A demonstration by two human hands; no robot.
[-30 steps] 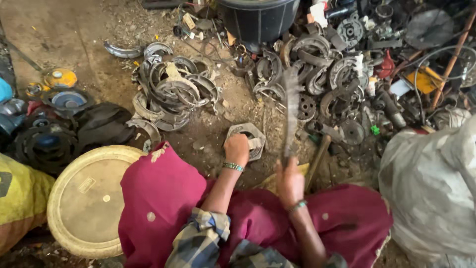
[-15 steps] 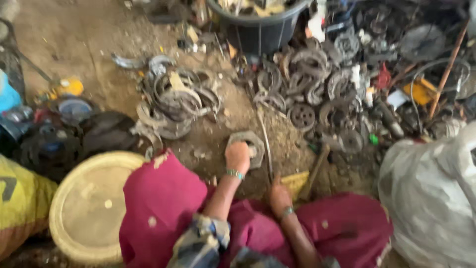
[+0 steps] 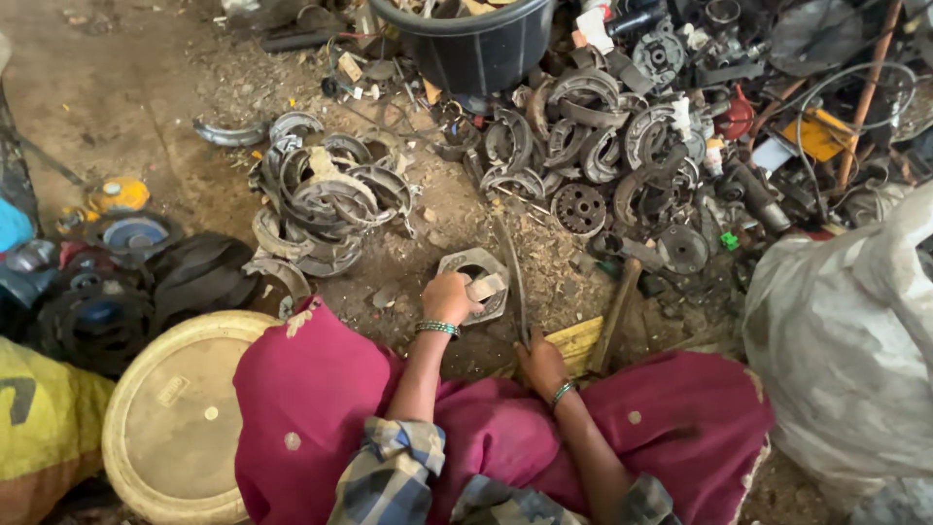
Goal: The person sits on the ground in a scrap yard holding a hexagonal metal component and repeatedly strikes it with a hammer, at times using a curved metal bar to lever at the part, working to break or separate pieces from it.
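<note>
I sit on a dirt floor with magenta cloth over my knees. My left hand (image 3: 449, 297) grips a small pale piece (image 3: 483, 288) resting on an octagonal metal ring (image 3: 476, 265) that lies flat on the ground before me. My right hand (image 3: 540, 363) is closed round the lower end of a long thin metal blade (image 3: 513, 275), which stands tilted with its tip close to the ring's right side. A wooden-handled hammer (image 3: 616, 314) lies just right of the blade.
Curved metal brake shoes (image 3: 326, 199) are heaped at the left, and a bigger pile (image 3: 603, 146) lies behind. A black tub (image 3: 476, 44) stands at the back. A round yellow lid (image 3: 170, 413) is at lower left, a white sack (image 3: 846, 340) at right.
The blade has come down from an upright, raised position to a low tilt beside the ring. My right hand dropped toward my lap. My left hand stayed on the ring.
</note>
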